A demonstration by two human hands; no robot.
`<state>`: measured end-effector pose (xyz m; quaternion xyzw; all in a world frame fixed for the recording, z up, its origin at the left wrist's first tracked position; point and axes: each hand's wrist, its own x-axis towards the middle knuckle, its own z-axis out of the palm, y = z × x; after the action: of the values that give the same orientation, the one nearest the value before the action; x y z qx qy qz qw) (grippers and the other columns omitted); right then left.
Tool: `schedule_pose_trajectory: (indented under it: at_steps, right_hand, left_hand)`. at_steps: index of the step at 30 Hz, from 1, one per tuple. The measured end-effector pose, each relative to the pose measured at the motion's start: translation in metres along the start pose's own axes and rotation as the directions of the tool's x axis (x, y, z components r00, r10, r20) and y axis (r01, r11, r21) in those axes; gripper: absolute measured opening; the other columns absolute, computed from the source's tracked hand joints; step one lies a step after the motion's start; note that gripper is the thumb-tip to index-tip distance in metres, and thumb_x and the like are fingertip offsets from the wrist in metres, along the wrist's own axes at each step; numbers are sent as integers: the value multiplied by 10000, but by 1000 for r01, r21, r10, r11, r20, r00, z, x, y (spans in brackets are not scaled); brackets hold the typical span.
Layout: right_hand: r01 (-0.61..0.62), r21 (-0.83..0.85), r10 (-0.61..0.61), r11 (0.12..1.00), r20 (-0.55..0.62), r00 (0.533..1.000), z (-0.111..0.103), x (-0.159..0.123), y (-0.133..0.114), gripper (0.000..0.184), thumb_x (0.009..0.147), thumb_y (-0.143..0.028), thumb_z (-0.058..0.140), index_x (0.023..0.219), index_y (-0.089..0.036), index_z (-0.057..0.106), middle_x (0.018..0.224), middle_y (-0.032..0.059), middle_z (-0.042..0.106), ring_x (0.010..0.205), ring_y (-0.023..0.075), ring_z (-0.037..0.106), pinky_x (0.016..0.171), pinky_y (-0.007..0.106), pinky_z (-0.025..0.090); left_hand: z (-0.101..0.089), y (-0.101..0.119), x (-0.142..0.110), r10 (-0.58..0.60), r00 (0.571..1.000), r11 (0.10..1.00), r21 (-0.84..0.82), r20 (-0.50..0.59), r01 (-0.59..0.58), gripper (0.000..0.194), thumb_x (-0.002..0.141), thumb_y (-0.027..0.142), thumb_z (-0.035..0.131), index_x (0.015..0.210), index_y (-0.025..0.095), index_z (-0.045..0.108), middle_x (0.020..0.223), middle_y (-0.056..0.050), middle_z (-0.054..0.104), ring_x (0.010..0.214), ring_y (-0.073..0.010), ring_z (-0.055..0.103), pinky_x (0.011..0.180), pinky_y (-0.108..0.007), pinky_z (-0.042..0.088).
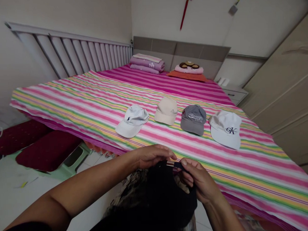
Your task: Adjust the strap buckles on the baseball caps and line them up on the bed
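In the head view, a black cap hangs over my lap at the near edge of the bed, its rear opening facing up. My left hand grips the cap's edge at one end of its back strap. The fingers of my right hand pinch the dark end of that strap, and a paler section with a metallic look shows between the hands. Beyond, a row of caps lies on the bed: a white cap, a beige cap, a grey cap and a white CK cap.
A striped sheet covers the bed. Folded purple bedding and a pink and orange stack lie by the headboard. Dark red cushioned stools stand at left; a wardrobe is at right.
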<state>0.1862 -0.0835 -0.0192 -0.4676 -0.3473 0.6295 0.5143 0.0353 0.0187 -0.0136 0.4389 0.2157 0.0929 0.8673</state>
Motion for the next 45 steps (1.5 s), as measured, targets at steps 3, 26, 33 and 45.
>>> schedule_pose_trajectory:
  at_steps: [3,26,33,45]
  right_hand:
    - [3,4,-3,1000,13,1000,1,0,-2,400,727,-429,600,496,-182,386,346,-100,292,342,38,188,388,211,143]
    - [-16,156,-6,988,140,990,-37,20,30,234,660,-372,680,789,-177,666,657,31,644,584,169,566,611,289,425]
    - [-2,306,-11,952,41,999,-24,35,44,210,684,-290,669,882,-220,668,863,49,701,747,205,636,740,327,458]
    - [-110,384,58,917,145,988,-13,50,63,263,669,-308,668,918,-225,663,901,27,698,807,196,628,782,316,452]
  left_hand:
    - [-2,2,-1,-87,996,994,63,35,85,336,673,439,631,756,113,649,677,-27,654,605,-106,562,606,-222,394]
    - [-35,14,-9,96,982,912,-382,-165,-153,120,699,197,615,686,80,635,603,-67,664,534,-156,620,592,-258,479]
    - [-62,-1,-6,-43,990,862,-505,-134,-31,227,709,270,612,782,57,645,694,-100,685,634,-188,648,719,-301,476]
    - [-91,-21,-17,186,979,878,-434,-81,-203,220,644,237,655,779,64,648,654,-70,673,601,-157,633,625,-244,473]
